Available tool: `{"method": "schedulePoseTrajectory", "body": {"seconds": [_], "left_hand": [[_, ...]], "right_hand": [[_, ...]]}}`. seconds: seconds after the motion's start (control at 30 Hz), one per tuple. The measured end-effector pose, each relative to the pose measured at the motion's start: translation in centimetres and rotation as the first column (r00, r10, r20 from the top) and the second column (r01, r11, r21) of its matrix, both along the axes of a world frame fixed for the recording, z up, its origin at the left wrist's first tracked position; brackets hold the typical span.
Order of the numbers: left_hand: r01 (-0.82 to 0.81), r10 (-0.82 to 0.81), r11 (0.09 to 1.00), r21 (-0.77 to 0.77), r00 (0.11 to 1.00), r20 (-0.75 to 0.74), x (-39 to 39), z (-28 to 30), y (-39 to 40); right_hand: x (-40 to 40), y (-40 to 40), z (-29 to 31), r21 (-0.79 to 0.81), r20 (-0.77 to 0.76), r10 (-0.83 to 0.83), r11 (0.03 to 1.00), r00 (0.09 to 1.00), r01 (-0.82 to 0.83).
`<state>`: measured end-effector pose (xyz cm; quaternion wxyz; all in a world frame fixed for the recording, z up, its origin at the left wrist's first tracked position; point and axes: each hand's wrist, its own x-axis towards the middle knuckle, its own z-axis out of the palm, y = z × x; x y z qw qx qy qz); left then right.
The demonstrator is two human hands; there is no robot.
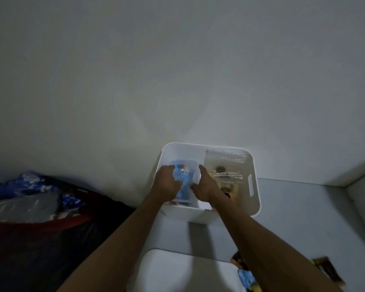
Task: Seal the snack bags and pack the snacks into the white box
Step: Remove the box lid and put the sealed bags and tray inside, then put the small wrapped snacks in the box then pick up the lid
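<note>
Holding a blue snack bag (182, 182) lengthwise, near-to-far, inside the white box (255, 199).

I seem to be in a dim home room: plain white wall (177, 70), rumpled blue-flowered bedding (36, 186) beside me.

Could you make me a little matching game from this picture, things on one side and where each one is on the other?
Things:
1. blue snack bag
2. clear bag of brown snacks
3. white box
4. blue patterned cloth

Places:
a. far left, on the dark heap
b. between both hands, in the box's left half
c. against the wall, holding the bags
d. in the box's right half

Pairs: 1-b, 2-d, 3-c, 4-a
</note>
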<state>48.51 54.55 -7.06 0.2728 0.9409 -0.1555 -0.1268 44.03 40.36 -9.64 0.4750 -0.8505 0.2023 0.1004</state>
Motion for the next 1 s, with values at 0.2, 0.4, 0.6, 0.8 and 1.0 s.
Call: {"method": "schedulePoseTrajectory", "body": {"seconds": [0.2, 0.4, 0.6, 0.8, 1.0], "left_hand": [[-0.013, 0.022, 0.994, -0.112, 0.997, 0.076, -3.9, 4.6, 1.1], [0.018, 0.009, 0.973, -0.23, 0.993, 0.117, -9.4, 5.6, -0.3], [0.05, -0.033, 0.947, -0.316, 0.998, 0.059, -17.2, 2.0, -2.9], [0.05, -0.059, 0.947, -0.316, 0.998, -0.019, -27.1, -4.3, -5.8], [-0.093, 0.086, 0.971, -0.219, 0.995, -0.04, -37.6, -11.6, -9.7]], "right_hand": [[-5.5, 0.1, 5.1, -0.065, 0.104, -0.111, 0.991, 0.988, 0.118], [-13.9, -2.3, 7.9, -0.019, 0.188, -0.23, 0.971, 0.955, 0.238], [-24.6, -8.3, 6.9, -0.035, 0.18, -0.347, 0.933, 0.92, 0.359], [-34.2, -14.1, 2.4, -0.143, 0.107, -0.42, 0.891, 0.901, 0.432], [-39.0, -19.6, -4.0, -0.238, 0.077, -0.373, 0.894, 0.925, 0.38]]}}
